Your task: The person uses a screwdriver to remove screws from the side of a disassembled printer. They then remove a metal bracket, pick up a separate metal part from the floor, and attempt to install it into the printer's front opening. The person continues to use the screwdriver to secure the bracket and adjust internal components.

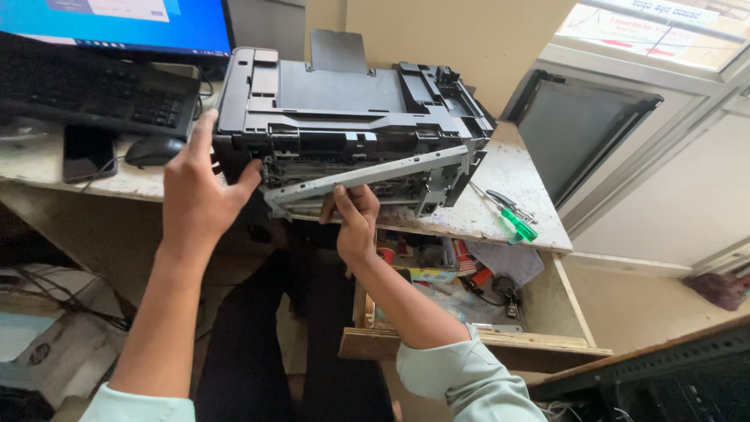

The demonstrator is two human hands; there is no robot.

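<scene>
— Black plastic printer [344, 109], upper centre of frame, on the worn desk [516, 176]. Hands?
— Left hand [197, 191] clasps its left end. Right hand [355, 219] pinches the grey metal bar [375, 176] along the front.
— Surroundings?
— Green-handled screwdriver [516, 221] right of centre; open drawer [469, 320] below; keyboard [94, 90] upper left.

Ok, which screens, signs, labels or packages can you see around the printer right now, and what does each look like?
Monitor: top left behind the keyboard, lit blue with a pale window.
Phone: flat on the desk left of the mouse, screen dark.
Sign: upper right behind the window glass, pale with small red lettering.
Small packets: in the open drawer under the printer, red and yellow.
</scene>
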